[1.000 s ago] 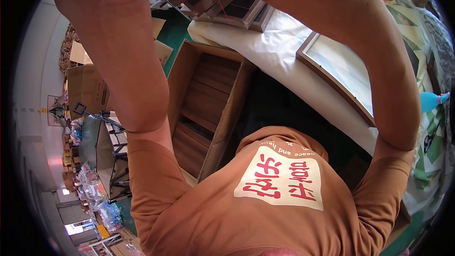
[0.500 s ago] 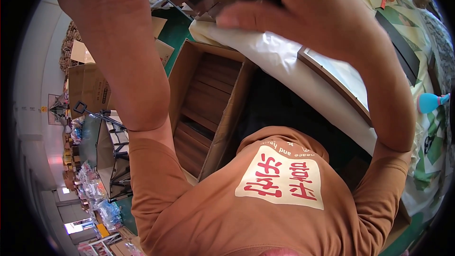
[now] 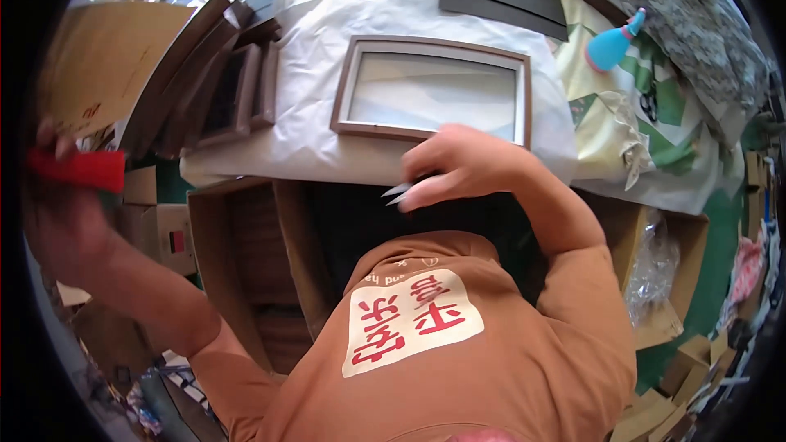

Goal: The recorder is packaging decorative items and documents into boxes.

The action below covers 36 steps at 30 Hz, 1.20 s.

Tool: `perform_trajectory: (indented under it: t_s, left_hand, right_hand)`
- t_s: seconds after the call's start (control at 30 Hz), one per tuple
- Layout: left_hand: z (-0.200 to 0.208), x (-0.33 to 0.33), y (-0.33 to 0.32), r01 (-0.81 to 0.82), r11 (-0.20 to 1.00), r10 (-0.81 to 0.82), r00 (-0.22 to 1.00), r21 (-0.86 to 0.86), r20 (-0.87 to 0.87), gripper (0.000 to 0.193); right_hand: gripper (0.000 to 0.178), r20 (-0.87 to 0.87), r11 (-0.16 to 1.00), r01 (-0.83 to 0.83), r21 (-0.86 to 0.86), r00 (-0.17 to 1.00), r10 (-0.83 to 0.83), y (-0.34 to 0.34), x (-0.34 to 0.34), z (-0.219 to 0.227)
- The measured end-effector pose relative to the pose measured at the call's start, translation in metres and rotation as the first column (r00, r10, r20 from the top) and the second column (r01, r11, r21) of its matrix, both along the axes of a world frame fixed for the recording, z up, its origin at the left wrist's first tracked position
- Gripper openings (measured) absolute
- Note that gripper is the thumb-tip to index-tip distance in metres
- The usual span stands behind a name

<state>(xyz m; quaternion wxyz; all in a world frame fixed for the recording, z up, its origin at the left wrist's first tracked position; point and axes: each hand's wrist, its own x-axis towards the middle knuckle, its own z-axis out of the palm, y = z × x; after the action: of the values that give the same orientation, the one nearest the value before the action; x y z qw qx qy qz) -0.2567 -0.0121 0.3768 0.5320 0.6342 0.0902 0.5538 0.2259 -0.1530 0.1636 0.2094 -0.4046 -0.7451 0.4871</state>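
At the far left edge my left hand (image 3: 72, 211), blurred, is closed round a bright red object (image 3: 86, 170) whose kind I cannot make out. Its fingertips show just above the red, next to a big cardboard sheet or box side (image 3: 123, 53). My right hand (image 3: 450, 165) is closed at the table's front edge, with two thin, pointed silver blades (image 3: 396, 194) sticking out by the thumb, like small snips. Most of that tool is hidden in the fist. Just behind the right hand a brown-edged frame with a pale inner border (image 3: 347, 86) lies flat on the white-covered table.
Several dark brown frames (image 3: 221, 98) lean together at the table's left. A dark panel (image 3: 503, 2) and a blue squeeze bottle (image 3: 610, 49) lie farther back. Below the table edge stand an open carton (image 3: 295, 254) on the left and another with clear plastic (image 3: 655, 266) on the right.
The view has swung, bringing the whole tabletop in. My left hand is now out at the far left with the red object showing; my right hand is lower, nearer my body, its pointed blades now visible.
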Motion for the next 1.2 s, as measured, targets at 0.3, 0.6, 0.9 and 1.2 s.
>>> perform_trajectory:
  t_s: [0.3, 0.6, 0.9, 1.2]
  left_hand:
    - [-0.041, 0.080, -0.023, 0.047, 0.999, -0.046, 0.997, -0.013, 0.067, 0.036]
    - [-0.097, 0.225, -0.043, 0.060, 0.958, -0.023, 0.991, -0.281, 0.133, 0.035]
    - [-0.124, 0.253, -0.055, 0.077, 0.937, -0.056, 0.996, -0.342, 0.073, 0.026]
    - [-0.161, 0.241, -0.071, -0.089, 0.853, 0.033, 0.992, -0.513, -0.118, 0.016]
  right_hand:
    - [0.043, 0.527, 0.258, 0.841, 0.476, -0.038, -0.849, -0.069, 0.236, -0.103]
    - [0.043, -0.291, 0.443, 0.877, 0.187, 0.480, -0.828, -0.021, 0.140, -0.051]
    - [0.028, -0.636, 0.763, 0.599, 0.245, 0.693, -0.340, 0.056, -0.026, 0.020]
    - [0.018, -0.749, 0.648, 0.762, 0.003, 0.431, -0.503, 0.061, -0.063, 0.025]
